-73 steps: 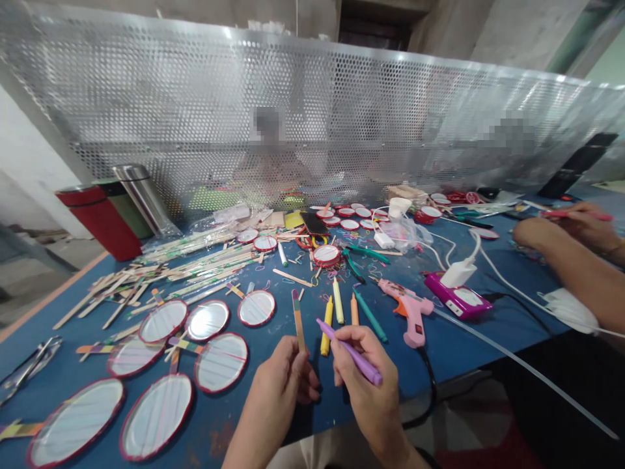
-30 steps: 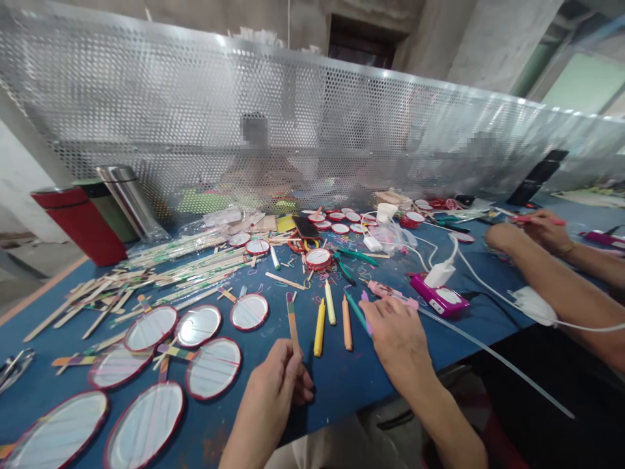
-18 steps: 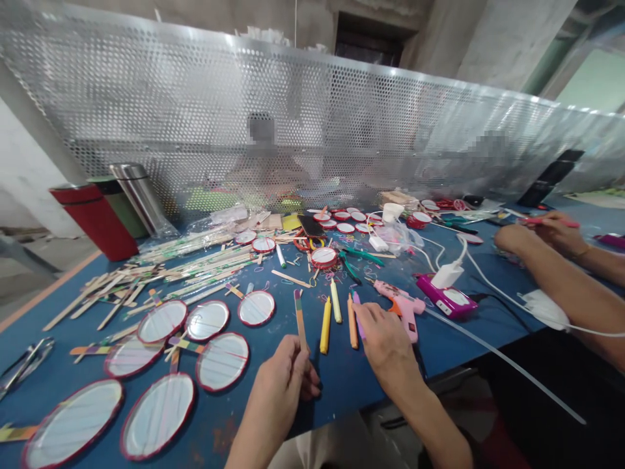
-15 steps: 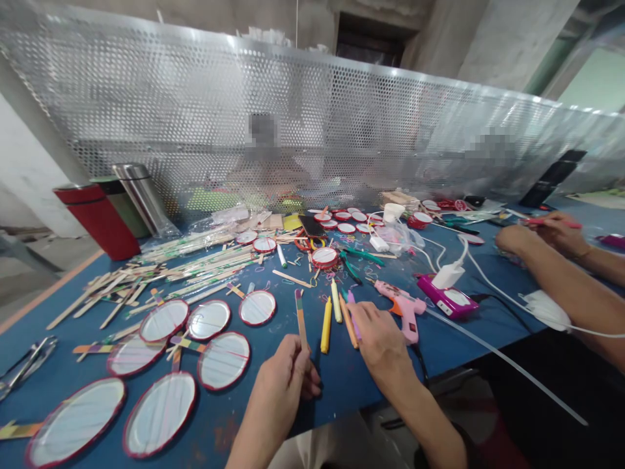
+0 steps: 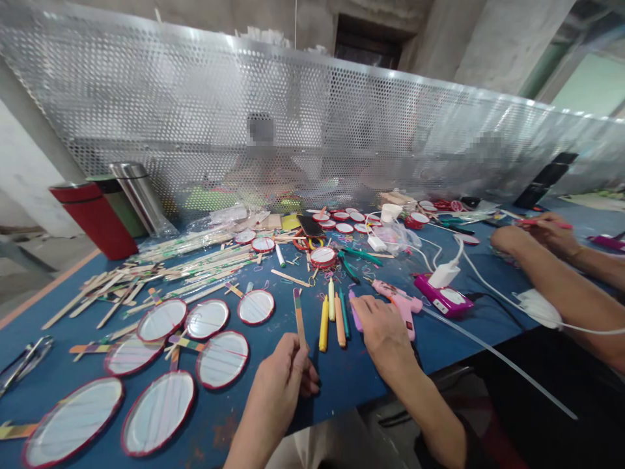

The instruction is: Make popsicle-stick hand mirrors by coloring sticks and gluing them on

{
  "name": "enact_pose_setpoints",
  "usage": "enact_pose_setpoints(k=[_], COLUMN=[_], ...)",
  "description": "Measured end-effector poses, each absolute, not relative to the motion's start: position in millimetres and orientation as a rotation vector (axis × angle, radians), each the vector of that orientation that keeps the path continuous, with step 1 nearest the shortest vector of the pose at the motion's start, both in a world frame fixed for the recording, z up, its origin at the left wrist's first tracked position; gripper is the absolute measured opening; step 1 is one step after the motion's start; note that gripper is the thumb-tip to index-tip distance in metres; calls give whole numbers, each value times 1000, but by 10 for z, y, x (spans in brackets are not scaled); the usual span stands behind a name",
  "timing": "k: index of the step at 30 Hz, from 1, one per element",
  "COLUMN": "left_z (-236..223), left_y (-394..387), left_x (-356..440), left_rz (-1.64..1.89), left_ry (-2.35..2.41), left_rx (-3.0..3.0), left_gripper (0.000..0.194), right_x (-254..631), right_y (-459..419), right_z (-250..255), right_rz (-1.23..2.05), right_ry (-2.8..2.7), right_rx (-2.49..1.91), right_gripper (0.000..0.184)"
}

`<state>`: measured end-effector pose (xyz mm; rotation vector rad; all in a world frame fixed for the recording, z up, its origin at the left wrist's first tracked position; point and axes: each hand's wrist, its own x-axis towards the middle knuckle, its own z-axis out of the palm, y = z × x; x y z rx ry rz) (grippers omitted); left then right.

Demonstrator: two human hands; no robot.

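Observation:
My left hand (image 5: pixel 288 371) is closed round the lower end of a wooden craft stick (image 5: pixel 299 316), which points up and is banded purple, green and orange. My right hand (image 5: pixel 385 329) rests on the table with its fingertips closed on a purple marker (image 5: pixel 355 311). To its left, a yellow marker (image 5: pixel 323 326), a pale yellow marker (image 5: pixel 332 301), an orange marker (image 5: pixel 340 324) and a teal marker (image 5: pixel 346 316) lie roughly side by side. Just beyond my right hand is a pink glue gun (image 5: pixel 398 299), partly covered by it.
Several round white discs with red rims (image 5: pixel 159 413) and stick handles cover the left side. Loose craft sticks (image 5: pixel 105 290) lie behind them, near a red flask (image 5: pixel 95 221). A purple power strip (image 5: pixel 442 296) with white cables and another person's arms (image 5: pixel 551 273) are at right.
My right hand has shifted slightly right with the purple marker, away from the orange one. The orange marker lies straighter, and the teal marker shows more fully. My left hand stays almost still.

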<state>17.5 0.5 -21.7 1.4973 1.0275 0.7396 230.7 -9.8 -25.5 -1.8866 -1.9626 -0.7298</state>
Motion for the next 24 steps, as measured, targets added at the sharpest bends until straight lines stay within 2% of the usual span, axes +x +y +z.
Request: enact_pose_setpoints(k=[11,17,24], left_z=[-188,-194,-209], left_y=[-7,10,21], left_x=[192,166,163], left_rz=[761,740,752], left_ry=[1031,1033,1010], left_rx=[1466,1502,1506], left_gripper=[25,24,23], right_x=[2229,1969,1779], right_y=[-158,-266,-277], right_z=[-242,-196,-177], right_rz=[-714,-538,-633], right_ry=[-1956,-2017,-2285], right_rx=[-1773,-1537,-1567], right_gripper=[25,24,18])
